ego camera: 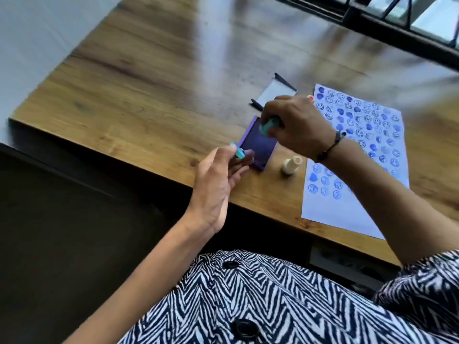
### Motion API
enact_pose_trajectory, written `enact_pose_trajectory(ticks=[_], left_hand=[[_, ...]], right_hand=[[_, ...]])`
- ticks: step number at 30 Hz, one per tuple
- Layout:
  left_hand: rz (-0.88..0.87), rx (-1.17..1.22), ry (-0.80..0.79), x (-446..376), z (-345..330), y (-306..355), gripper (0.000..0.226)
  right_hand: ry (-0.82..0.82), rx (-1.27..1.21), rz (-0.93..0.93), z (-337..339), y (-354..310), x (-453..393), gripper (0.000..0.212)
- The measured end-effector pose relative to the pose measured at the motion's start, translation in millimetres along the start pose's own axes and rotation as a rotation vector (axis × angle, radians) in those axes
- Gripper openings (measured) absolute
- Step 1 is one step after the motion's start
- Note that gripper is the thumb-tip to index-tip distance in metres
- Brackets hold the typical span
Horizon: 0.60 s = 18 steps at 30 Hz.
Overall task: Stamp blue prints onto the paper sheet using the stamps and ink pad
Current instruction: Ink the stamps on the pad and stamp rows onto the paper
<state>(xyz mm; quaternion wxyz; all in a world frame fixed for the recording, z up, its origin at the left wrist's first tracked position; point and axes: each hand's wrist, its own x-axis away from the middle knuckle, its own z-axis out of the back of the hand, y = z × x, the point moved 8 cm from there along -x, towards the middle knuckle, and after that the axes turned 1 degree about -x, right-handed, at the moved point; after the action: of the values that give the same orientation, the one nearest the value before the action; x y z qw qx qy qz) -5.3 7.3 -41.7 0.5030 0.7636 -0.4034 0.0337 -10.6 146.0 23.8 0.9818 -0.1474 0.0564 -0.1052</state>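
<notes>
Head view, blurred. Right hand [295, 125] closed around teal stamp [268, 125], stamp face tilted over ink pad [258, 145]; contact with pad unclear. Left hand [218, 180] half open, pinching second teal stamp [237, 150] between thumb and fingers, just beside pad's near-left edge. Cream stamp [291, 165] upright on table [149, 95] between pad and paper [347, 207]. Paper right of pad, covered with blue smiley and heart prints. Pad lid [270, 94] lies behind pad. No writing legible.
</notes>
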Motion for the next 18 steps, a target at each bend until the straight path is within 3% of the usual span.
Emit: enact_pose_trajectory(ticks=[2,5,9,13,15,18], left_hand=[[0.006,0.007,0.004,-0.5,1.8,-1.9,0.016],[0.015,0.015,0.0,-1.1,-0.2,-5.0,0.016],[0.018,0.007,-0.039,1.4,-6.6,-6.7,0.016],[0.018,-0.005,-0.054,3.3,-8.8,-8.2,0.018],[0.014,-0.032,-0.092,4.8,-16.2,-7.6,0.017],[-0.022,-0.156,-0.208,8.4,-35.3,-13.5,0.011]], right_hand=[[0.049,0.016,0.008,3.2,-6.2,4.7,0.016],[-0.149,0.107,0.079,-24.4,-23.2,12.1,0.012],[-0.107,0.124,0.05,-14.9,-17.7,1.0,0.011],[-0.23,0.094,0.042,-30.7,-13.9,0.3,0.011],[-0.171,0.015,-0.021,-14.6,-4.8,-1.9,0.012],[0.045,-0.202,-0.231,27.7,26.7,13.3,0.013]])
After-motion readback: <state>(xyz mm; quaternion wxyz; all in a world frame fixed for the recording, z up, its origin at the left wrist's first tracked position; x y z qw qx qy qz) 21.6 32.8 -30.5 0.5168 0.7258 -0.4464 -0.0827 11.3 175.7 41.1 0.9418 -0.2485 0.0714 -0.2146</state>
